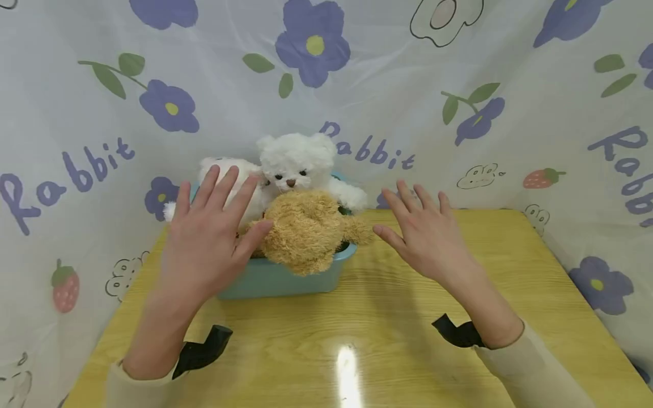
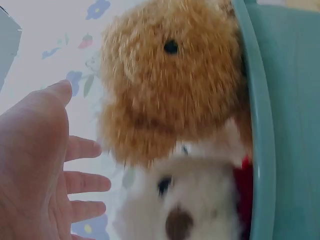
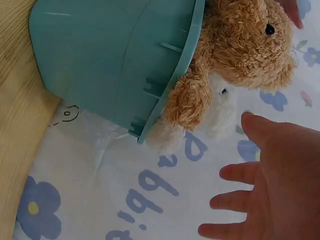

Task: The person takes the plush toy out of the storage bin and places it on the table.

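A teal plastic bin (image 1: 285,280) holds several plush bears. On top at the front lies a tan curly-furred teddy bear (image 1: 306,232), one arm hanging over the rim. Behind it sits a white teddy bear (image 1: 298,161); another white plush (image 1: 237,170) is partly hidden by my left hand (image 1: 204,238). That hand hovers over the bin's left side, fingers spread and straight, holding nothing. To the right of the bin my right hand (image 1: 428,238) is held up, its fingers straight and apart from the tan bear. In the left wrist view, red cloth (image 2: 244,200) shows beside a white bear's face.
The bin stands toward the back of a yellow wood-grain table (image 1: 388,340). A white curtain (image 1: 372,96) printed with purple flowers hangs behind and at both sides. Black straps (image 1: 204,351) sit on both wrists.
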{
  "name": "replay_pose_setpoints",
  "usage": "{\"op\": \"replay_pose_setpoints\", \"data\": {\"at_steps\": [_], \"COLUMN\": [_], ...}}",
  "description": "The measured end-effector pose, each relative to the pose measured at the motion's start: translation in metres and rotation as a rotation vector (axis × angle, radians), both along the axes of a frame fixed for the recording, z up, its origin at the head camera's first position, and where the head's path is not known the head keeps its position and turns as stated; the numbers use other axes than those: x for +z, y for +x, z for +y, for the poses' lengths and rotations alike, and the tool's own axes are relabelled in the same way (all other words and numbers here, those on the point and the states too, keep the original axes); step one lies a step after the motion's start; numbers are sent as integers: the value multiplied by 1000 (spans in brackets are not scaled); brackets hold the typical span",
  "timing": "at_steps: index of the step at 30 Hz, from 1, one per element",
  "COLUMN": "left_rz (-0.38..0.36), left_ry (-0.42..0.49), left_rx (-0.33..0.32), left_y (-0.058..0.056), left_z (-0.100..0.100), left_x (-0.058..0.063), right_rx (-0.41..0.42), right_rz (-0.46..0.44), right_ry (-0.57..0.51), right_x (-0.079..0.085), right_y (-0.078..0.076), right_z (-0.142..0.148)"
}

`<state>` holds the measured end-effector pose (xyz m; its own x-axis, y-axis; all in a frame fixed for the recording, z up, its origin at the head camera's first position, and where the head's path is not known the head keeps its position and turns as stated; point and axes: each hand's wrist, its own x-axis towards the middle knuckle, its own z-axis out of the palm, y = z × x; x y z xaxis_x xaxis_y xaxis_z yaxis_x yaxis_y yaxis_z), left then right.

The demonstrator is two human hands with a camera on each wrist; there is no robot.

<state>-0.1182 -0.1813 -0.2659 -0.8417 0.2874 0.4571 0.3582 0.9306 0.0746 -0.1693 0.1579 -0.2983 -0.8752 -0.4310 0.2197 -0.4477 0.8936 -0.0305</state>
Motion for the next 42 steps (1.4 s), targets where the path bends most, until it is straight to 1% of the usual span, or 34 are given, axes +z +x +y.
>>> {"op": "replay_pose_setpoints", "data": {"at_steps": [1,3,4,6,8,10,11,12,14,16,18,20,22,25,27,29,32,34,36,42], "left_rz": [15,31,40,62,90,125,143,156,167,180,194,202,197,157,128,103,68,45,28,4], "left_ry": [5,11,17,29,36,45,48,54,59,63,81,108,157,234,283,328,375,397,408,405], "left_rx": [2,9,12,13,9,-3,-12,-22,-38,-51,-70,-88,-99,-107,-104,-114,-128,-136,-136,-132], "left_y": [1,3,4,6,7,7,6,6,4,2,-1,-3,-4,-6,-7,-8,-8,-8,-8,-9], "left_z": [-3,-10,-14,-20,-27,-33,-36,-38,-44,-48,-52,-54,-55,-54,-55,-56,-58,-58,-59,-59], "left_x": [-1,-2,-4,-8,-14,-20,-23,-26,-33,-41,-49,-57,-64,-72,-76,-79,-80,-80,-80,-84], "right_rx": [36,151,224,403,577,704,752,782,801,796,778,757,728,704,714,744,781,792,798,807], "right_rz": [22,75,105,151,191,237,267,302,392,465,519,543,554,576,604,637,695,723,741,747], "right_ry": [-31,-121,-172,-282,-364,-404,-407,-400,-356,-300,-229,-157,-82,-29,-43,-80,-121,-141,-160,-186], "right_x": [-1,-1,-1,-3,-4,-4,-4,-4,-3,-2,-3,-4,-7,-15,-20,-23,-24,-25,-26,-27], "right_y": [-1,-4,-5,-8,-11,-14,-16,-17,-19,-19,-18,-16,-13,-12,-13,-15,-16,-17,-17,-17], "right_z": [0,-1,-2,-6,-13,-24,-30,-37,-49,-60,-69,-76,-83,-92,-96,-99,-101,-101,-101,-97]}}
